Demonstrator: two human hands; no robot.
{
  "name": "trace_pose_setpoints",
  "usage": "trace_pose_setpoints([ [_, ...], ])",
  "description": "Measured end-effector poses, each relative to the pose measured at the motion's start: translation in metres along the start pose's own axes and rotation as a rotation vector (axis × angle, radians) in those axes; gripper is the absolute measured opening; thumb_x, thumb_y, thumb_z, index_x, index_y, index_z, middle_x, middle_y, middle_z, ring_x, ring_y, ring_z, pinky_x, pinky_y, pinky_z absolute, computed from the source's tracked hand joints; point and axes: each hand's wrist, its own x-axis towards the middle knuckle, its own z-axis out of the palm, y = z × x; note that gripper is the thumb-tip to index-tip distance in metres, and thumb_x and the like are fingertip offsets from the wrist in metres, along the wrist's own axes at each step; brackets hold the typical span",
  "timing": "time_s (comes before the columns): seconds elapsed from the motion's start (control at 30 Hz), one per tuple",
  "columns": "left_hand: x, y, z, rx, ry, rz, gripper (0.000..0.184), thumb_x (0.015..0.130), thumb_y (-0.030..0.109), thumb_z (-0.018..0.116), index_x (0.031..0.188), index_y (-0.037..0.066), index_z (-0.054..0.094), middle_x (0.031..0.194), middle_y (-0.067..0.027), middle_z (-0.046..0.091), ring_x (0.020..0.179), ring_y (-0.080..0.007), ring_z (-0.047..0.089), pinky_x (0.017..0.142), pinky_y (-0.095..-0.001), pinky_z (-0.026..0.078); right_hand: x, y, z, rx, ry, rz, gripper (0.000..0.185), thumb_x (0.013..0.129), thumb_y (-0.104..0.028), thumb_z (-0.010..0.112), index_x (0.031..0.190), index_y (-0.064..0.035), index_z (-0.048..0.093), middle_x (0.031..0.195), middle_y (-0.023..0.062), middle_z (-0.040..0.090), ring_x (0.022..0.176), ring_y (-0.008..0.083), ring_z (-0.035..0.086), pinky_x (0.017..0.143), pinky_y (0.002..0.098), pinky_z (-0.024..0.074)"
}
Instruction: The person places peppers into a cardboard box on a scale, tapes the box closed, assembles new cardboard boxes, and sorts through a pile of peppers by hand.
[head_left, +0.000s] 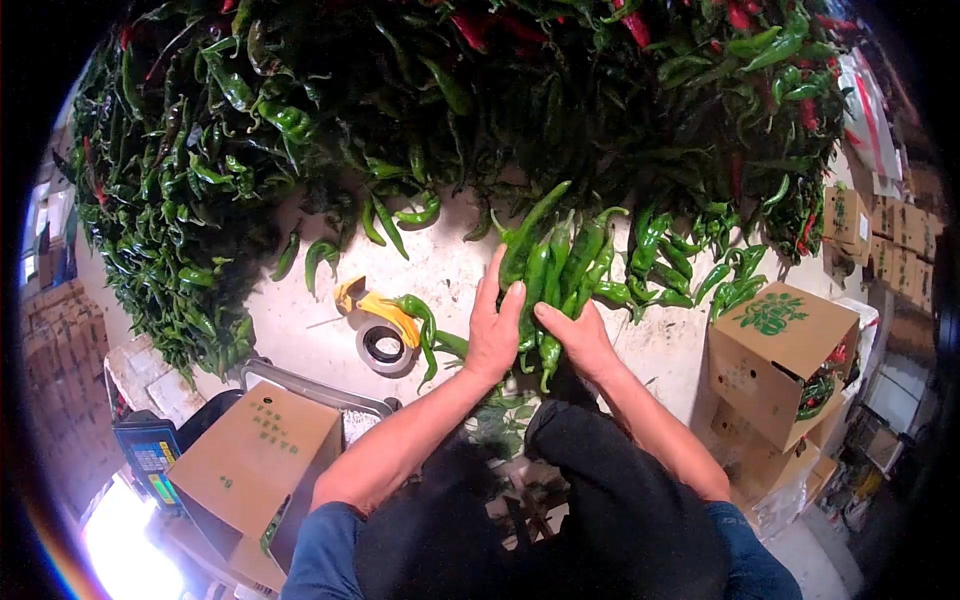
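In left hand [492, 330] and right hand [583, 340], clasped from both sides, thumbs on top: a bundle of green peppers [558, 265] by the desk's [440, 275] near edge. Long, curved, glossy. Left, a round tape roll [367, 352]; toward the far edge, a tangled pepper heap [450, 110].

A produce packing room, seemingly a small warehouse rather than a home. A great heap of green and red peppers [480, 120] covers the far part of a pale work table [440, 290]. Cardboard cartons with green printing stand at the near left [255, 440] and right [785, 325]. A blue digital weighing display [155, 465] and a yellow tape dispenser [395, 318] serve as packing equipment; stacked brown boxes [908, 240] line the sides.
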Motion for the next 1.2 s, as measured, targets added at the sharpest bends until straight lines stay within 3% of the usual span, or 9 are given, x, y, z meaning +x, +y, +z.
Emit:
trace_pose_setpoints([
  [0.23, -0.015, 0.057, -0.001, -0.358, -0.056, 0.155, 0.066, 0.103, 0.029, 0.042, 0.155, -0.005, 0.023, 0.153, -0.0167, 0.040, 0.140, -0.0251, 0.039, 0.118, -0.0356, 0.027, -0.037, -0.061, 0.034, 0.097, 0.029, -0.269, 0.056, 0.085, -0.012, 0.075, 0.134, 0.0012, 0.050, 0.122, 0.0083, 0.063, 0.109, 0.0170, 0.061, 0.097, 0.0327, 0.0490],
  [0.43, -0.025, 0.088, -0.007, -0.388, 0.056, 0.290, 0.056, 0.102, 0.027, 0.039, 0.147, -0.006, 0.035, 0.140, -0.0161, 0.049, 0.126, -0.0248, 0.050, 0.110, -0.0364, 0.037, -0.052, -0.090, 0.058, -0.011, 0.045, -0.504, 0.059, 0.079, -0.011, 0.083, 0.127, 0.0004, 0.051, 0.117, 0.0094, 0.065, 0.104, 0.0177, 0.064, 0.092, 0.0326, 0.0519],
  [0.67, -0.043, 0.143, -0.015, -0.641, 0.160, 0.299, 0.044, 0.105, 0.022, 0.032, 0.138, -0.006, 0.043, 0.127, -0.0170, 0.059, 0.114, -0.0246, 0.058, 0.102, -0.0353, 0.044, -0.083, -0.160, 0.086, -0.207, -0.096, -0.487, 0.053, 0.081, -0.008, 0.082, 0.125, 0.0020, 0.054, 0.116, 0.0103, 0.067, 0.102, 0.0158, 0.066, 0.090, 0.0301, 0.0535],
  [0.8, -0.059, 0.203, -0.048, 0.226, 0.336, 0.733, 0.043, 0.107, 0.015, 0.033, 0.143, -0.006, 0.041, 0.133, -0.0161, 0.057, 0.119, -0.0229, 0.056, 0.105, -0.0328, 0.042, -0.117, -0.212, 0.123, -0.353, -0.020, -0.528, 0.038, 0.089, -0.011, 0.077, 0.118, 0.0021, 0.057, 0.113, 0.0093, 0.067, 0.096, 0.0139, 0.063, 0.086, 0.0296, 0.0528],
  [0.93, -0.098, 0.300, -0.076, -0.549, 0.293, 0.644, 0.042, 0.106, 0.015, 0.035, 0.142, -0.003, 0.044, 0.131, -0.0141, 0.057, 0.116, -0.0204, 0.053, 0.101, -0.0312, 0.042, -0.156, -0.259, 0.190, -0.196, -0.217, -0.718, 0.033, 0.096, -0.013, 0.070, 0.123, 0.0031, 0.059, 0.115, 0.0083, 0.067, 0.096, 0.0135, 0.064, 0.085, 0.0284, 0.0528],
  [0.97, -0.114, 0.319, -0.091, -0.513, 0.337, 0.641, 0.042, 0.106, 0.021, 0.036, 0.137, -0.004, 0.050, 0.125, -0.0143, 0.059, 0.111, -0.0209, 0.054, 0.098, -0.0315, 0.043, -0.172, -0.272, 0.213, -0.151, -0.247, -0.771, 0.032, 0.095, -0.013, 0.071, 0.122, 0.0025, 0.061, 0.111, 0.0085, 0.069, 0.092, 0.0143, 0.066, 0.081, 0.0275, 0.0542],
  [1.07, -0.156, 0.366, -0.143, -0.263, 0.520, 0.758, 0.047, 0.105, 0.035, 0.040, 0.125, -0.002, 0.059, 0.115, -0.0103, 0.062, 0.099, -0.0182, 0.055, 0.091, -0.0310, 0.045, -0.208, -0.282, 0.268, -0.106, -0.368, -0.757, 0.022, 0.096, -0.013, 0.070, 0.112, 0.0020, 0.069, 0.097, 0.0072, 0.073, 0.075, 0.0078, 0.065, 0.063, 0.0211, 0.0497],
  [1.17, -0.217, 0.399, -0.213, -0.117, 0.498, 0.675, 0.046, 0.104, 0.040, 0.044, 0.119, 0.001, 0.062, 0.107, -0.0078, 0.065, 0.096, -0.0161, 0.057, 0.088, -0.0301, 0.046, -0.239, -0.269, 0.324, -0.149, -0.435, -0.763, 0.029, 0.096, -0.029, 0.069, 0.085, -0.0032, 0.062, 0.079, 0.0027, 0.065, 0.065, 0.0068, 0.056, 0.054, 0.0239, 0.0410],
  [1.2, -0.239, 0.409, -0.232, -0.184, 0.508, 0.625, 0.038, 0.101, 0.029, 0.052, 0.122, -0.002, 0.060, 0.103, -0.0070, 0.067, 0.090, -0.0123, 0.059, 0.084, -0.0273, 0.049, -0.253, -0.262, 0.344, -0.159, -0.448, -0.760, 0.036, 0.096, -0.035, 0.069, 0.076, -0.0049, 0.060, 0.074, 0.0012, 0.062, 0.061, 0.0064, 0.053, 0.051, 0.0248, 0.0381],
])
